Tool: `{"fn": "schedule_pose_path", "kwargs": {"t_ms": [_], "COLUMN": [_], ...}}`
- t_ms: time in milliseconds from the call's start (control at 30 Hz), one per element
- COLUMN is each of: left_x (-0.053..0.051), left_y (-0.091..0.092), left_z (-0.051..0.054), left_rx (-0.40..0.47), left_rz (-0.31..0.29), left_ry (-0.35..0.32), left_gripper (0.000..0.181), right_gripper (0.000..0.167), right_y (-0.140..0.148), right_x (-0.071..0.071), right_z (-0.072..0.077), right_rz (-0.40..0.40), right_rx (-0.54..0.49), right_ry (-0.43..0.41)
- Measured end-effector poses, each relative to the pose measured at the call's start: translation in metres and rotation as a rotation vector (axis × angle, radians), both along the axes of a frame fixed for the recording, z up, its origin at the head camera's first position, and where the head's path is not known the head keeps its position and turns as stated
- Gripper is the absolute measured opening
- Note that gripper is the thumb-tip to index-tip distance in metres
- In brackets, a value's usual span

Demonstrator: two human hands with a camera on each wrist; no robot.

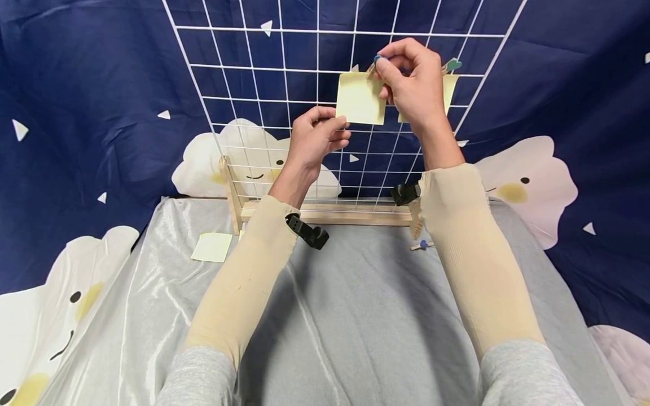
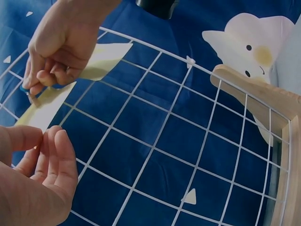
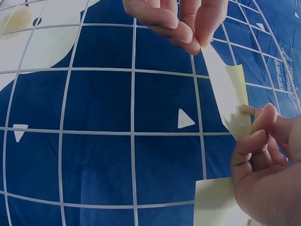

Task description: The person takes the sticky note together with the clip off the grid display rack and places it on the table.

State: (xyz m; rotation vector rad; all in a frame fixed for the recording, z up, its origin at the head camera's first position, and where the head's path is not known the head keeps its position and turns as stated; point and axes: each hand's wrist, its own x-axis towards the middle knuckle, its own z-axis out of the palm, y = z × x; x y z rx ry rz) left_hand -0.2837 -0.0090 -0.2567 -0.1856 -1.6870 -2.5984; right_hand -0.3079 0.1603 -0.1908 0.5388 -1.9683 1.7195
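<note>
A yellow sticky note (image 1: 359, 100) lies against the white wire grid (image 1: 302, 69). My left hand (image 1: 316, 135) pinches its lower left corner between thumb and fingers, seen closely in the left wrist view. At the note's top edge my right hand (image 1: 416, 82) pinches a small wooden clothespin (image 1: 371, 71) with a blue decoration. In the right wrist view the clothespin (image 3: 248, 110) meets the edge of the note (image 3: 230, 94). Partly behind the right hand, a second sticky note (image 1: 449, 93) hangs on the grid beside a clothespin with a green heart (image 1: 453, 65).
The grid stands in a wooden base (image 1: 335, 215) on a grey cloth-covered table (image 1: 335, 304). Another sticky note (image 1: 212, 247) lies at the table's left. A clothespin with a blue decoration (image 1: 422, 245) lies near the base's right foot. Behind hangs a dark blue curtain (image 1: 112, 141) with cloud faces.
</note>
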Motion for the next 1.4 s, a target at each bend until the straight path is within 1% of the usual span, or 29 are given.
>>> {"fn": "schedule_pose_path", "kwargs": {"t_ms": [267,367,667,833,900,1067,1267,1400], "left_x": [-0.001,-0.001,0.0,0.002,0.002,0.003,0.004,0.006], "left_y": [-0.001,-0.002,-0.004,-0.006,-0.006,-0.008,-0.009,-0.01], "left_z": [0.0,-0.001,-0.007,-0.01,-0.012,-0.017,-0.022,-0.025], "left_rx": [-0.005,-0.001,0.017,0.025,0.027,0.028,0.042,0.035], "left_rz": [0.002,0.005,-0.004,-0.007,-0.008,-0.012,-0.016,-0.017], "left_ry": [0.004,-0.001,-0.039,-0.038,-0.035,-0.038,-0.046,-0.054], "left_gripper": [0.009,0.01,0.01,0.011,0.011,0.01,0.01,0.01], "right_gripper": [0.01,0.01,0.007,0.005,0.006,0.006,0.004,0.005], "right_y": [-0.001,-0.001,0.002,0.003,0.004,0.008,0.013,0.017], "right_x": [-0.001,-0.001,0.002,0.004,0.005,0.008,0.013,0.015], "right_z": [0.004,0.004,0.002,0.004,0.004,0.0,-0.006,-0.01], "right_rz": [-0.013,-0.015,0.004,0.025,0.037,0.06,0.079,0.092], "right_rx": [-0.04,-0.036,-0.066,-0.098,-0.116,-0.147,-0.156,-0.161], "right_ry": [0.024,0.024,-0.017,-0.03,-0.049,-0.09,-0.091,-0.104]}}
